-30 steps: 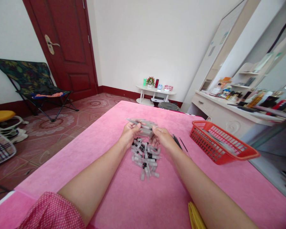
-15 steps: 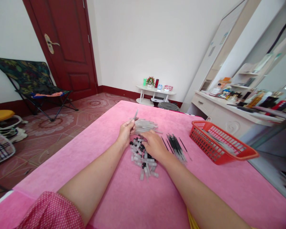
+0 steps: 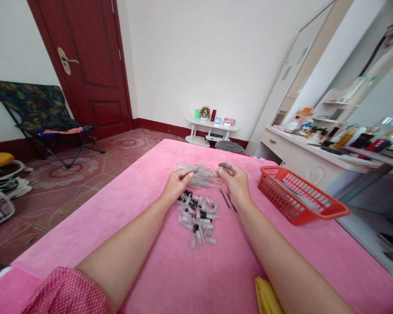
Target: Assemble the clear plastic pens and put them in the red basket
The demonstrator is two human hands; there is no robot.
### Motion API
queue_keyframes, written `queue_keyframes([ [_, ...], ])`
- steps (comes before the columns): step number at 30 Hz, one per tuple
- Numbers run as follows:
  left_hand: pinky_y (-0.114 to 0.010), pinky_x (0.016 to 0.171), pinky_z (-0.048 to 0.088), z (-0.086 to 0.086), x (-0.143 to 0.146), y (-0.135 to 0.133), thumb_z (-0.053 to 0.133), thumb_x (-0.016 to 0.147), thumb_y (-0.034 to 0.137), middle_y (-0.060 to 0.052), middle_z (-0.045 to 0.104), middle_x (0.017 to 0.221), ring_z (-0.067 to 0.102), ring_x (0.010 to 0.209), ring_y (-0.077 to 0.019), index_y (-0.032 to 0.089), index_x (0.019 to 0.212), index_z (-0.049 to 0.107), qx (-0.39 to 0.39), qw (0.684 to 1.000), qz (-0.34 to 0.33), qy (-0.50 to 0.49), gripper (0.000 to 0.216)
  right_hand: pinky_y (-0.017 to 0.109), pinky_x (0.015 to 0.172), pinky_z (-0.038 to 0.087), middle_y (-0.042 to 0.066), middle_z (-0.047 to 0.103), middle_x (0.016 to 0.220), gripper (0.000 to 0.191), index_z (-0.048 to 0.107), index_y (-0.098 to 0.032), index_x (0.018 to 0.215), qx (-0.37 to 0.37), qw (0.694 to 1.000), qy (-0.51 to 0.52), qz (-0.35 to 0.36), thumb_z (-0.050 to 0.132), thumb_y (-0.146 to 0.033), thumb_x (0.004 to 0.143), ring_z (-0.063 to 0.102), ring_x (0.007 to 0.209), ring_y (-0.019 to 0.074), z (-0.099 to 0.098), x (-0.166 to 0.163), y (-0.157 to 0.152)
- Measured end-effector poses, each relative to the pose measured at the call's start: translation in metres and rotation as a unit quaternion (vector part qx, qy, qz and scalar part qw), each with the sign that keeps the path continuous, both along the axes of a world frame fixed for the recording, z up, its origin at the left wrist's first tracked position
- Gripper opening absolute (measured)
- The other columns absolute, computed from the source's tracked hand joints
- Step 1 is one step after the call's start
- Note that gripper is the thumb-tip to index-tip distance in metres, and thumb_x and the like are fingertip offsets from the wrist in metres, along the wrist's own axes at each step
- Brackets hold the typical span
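My left hand (image 3: pixel 178 182) is closed around a slim greyish tube (image 3: pixel 199 167) that looks like a pen barrel, its tip pointing up and right. Across from it, my right hand (image 3: pixel 235 179) pinches a small pale piece (image 3: pixel 220 169) like a pen cap, partly hidden by the fingers. Between and beyond the hands lies a bundle of similar tubes (image 3: pixel 201 181) on the pink cloth. Nearer me is a loose pile of short translucent caps (image 3: pixel 199 221), some with black parts. Thin black sticks (image 3: pixel 225 198) like refills lie by my right wrist, mostly covered.
A red plastic basket (image 3: pixel 290 209) with pale items inside stands on the right of the pink-covered table (image 3: pixel 118 270). Yellow cloth (image 3: pixel 265 296) shows at the front edge. Beyond are a dressing table (image 3: pixel 288 146), a low white shelf (image 3: pixel 212 124) and a folding chair (image 3: pixel 42 113).
My right hand has risen from the cap pile and moved up and right with a small pale piece. My left hand has tilted the tube from nearly upright toward the right.
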State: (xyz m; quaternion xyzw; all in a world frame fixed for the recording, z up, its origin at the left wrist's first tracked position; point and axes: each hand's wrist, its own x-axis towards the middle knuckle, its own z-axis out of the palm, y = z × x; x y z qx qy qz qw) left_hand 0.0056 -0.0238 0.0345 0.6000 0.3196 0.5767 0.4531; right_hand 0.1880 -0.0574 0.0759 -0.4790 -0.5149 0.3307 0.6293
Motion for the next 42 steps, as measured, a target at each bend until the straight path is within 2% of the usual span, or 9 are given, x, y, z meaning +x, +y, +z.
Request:
queue_keyframes([
  [2, -0.033, 0.081, 0.047, -0.001, 0.001, -0.001, 0.065, 0.073, 0.031, -0.006, 0.072, 0.086, 0.063, 0.083, -0.0208, 0.017, 0.091, 0.073, 0.025, 0.999, -0.008, 0.041, 0.024, 0.029, 0.064, 0.054, 0.006, 0.068, 0.082, 0.029, 0.059, -0.016, 0.088, -0.018, 0.997, 0.082, 0.001, 0.068, -0.030, 0.064, 0.065, 0.070, 0.0166, 0.004, 0.006, -0.001],
  [4, -0.037, 0.089, 0.044, -0.002, 0.002, -0.002, 0.063, 0.074, 0.030, -0.007, 0.071, 0.096, 0.063, 0.093, -0.0237, 0.018, 0.094, 0.073, 0.040, 0.996, -0.021, 0.075, 0.025, 0.026, 0.062, 0.053, 0.007, 0.069, 0.082, 0.029, 0.057, -0.016, 0.084, -0.032, 0.993, 0.112, 0.002, 0.071, -0.029, 0.061, 0.066, 0.070, 0.0162, 0.007, 0.008, -0.003],
  [8, -0.038, 0.092, 0.044, -0.004, 0.002, -0.002, 0.062, 0.075, 0.028, -0.007, 0.070, 0.102, 0.063, 0.096, -0.0243, 0.019, 0.098, 0.072, 0.056, 0.994, -0.034, 0.092, 0.026, 0.025, 0.058, 0.052, 0.007, 0.070, 0.081, 0.031, 0.057, -0.015, 0.085, -0.040, 0.997, 0.066, 0.012, 0.070, -0.031, 0.062, 0.066, 0.067, 0.0158, 0.009, 0.007, -0.006],
  [16, -0.034, 0.086, 0.046, -0.001, 0.001, -0.004, 0.064, 0.074, 0.027, -0.006, 0.072, 0.094, 0.064, 0.091, -0.0237, 0.018, 0.094, 0.073, 0.055, 0.992, -0.053, 0.102, 0.024, 0.028, 0.058, 0.051, 0.005, 0.068, 0.073, 0.026, 0.061, -0.016, 0.081, -0.015, 0.997, -0.063, 0.048, 0.068, -0.032, 0.062, 0.065, 0.066, 0.0182, 0.010, 0.003, -0.005],
  [23, -0.028, 0.068, 0.045, 0.010, -0.003, -0.005, 0.065, 0.073, 0.034, -0.002, 0.069, 0.065, 0.062, 0.066, -0.0192, 0.014, 0.073, 0.075, 0.033, 0.990, -0.050, 0.126, 0.022, 0.026, 0.056, 0.048, 0.001, 0.063, 0.067, 0.017, 0.063, -0.015, 0.078, 0.024, 0.979, -0.187, 0.076, 0.058, -0.029, 0.070, 0.058, 0.060, 0.0139, 0.008, 0.004, -0.003],
  [26, -0.029, 0.069, 0.046, 0.010, -0.001, -0.006, 0.065, 0.072, 0.031, -0.003, 0.071, 0.070, 0.063, 0.070, -0.0207, 0.016, 0.073, 0.075, 0.040, 0.991, -0.040, 0.118, 0.018, 0.024, 0.052, 0.046, 0.001, 0.062, 0.066, 0.015, 0.063, -0.015, 0.077, 0.028, 0.976, -0.208, 0.054, 0.056, -0.027, 0.071, 0.056, 0.058, 0.0131, 0.006, 0.002, -0.003],
  [30, -0.031, 0.074, 0.047, 0.005, 0.002, -0.007, 0.066, 0.071, 0.027, -0.006, 0.073, 0.084, 0.065, 0.079, -0.0233, 0.021, 0.081, 0.075, 0.071, 0.991, 0.004, 0.118, 0.015, 0.025, 0.048, 0.047, 0.001, 0.061, 0.061, 0.013, 0.061, -0.016, 0.072, -0.004, 0.989, -0.149, 0.022, 0.058, -0.027, 0.067, 0.056, 0.052, 0.0134, 0.005, -0.004, -0.007],
  [35, -0.029, 0.074, 0.043, 0.006, 0.001, -0.014, 0.072, 0.065, 0.025, -0.005, 0.072, 0.082, 0.062, 0.077, -0.0225, 0.026, 0.080, 0.075, 0.119, 0.982, 0.076, 0.128, 0.016, 0.025, 0.043, 0.048, -0.001, 0.057, 0.052, 0.014, 0.059, -0.015, 0.065, -0.055, 0.996, -0.056, 0.035, 0.063, -0.029, 0.062, 0.049, 0.040, 0.0099, 0.006, -0.008, -0.012],
  [42, -0.027, 0.067, 0.038, 0.007, -0.005, -0.023, 0.063, 0.074, 0.028, -0.006, 0.066, 0.070, 0.058, 0.070, -0.0199, 0.026, 0.091, 0.074, 0.259, 0.913, 0.142, 0.281, 0.020, 0.025, 0.043, 0.051, -0.001, 0.054, 0.047, 0.014, 0.058, -0.015, 0.058, -0.146, 0.987, 0.026, 0.057, 0.068, -0.025, 0.057, 0.045, 0.038, 0.0073, 0.010, -0.010, -0.013],
])
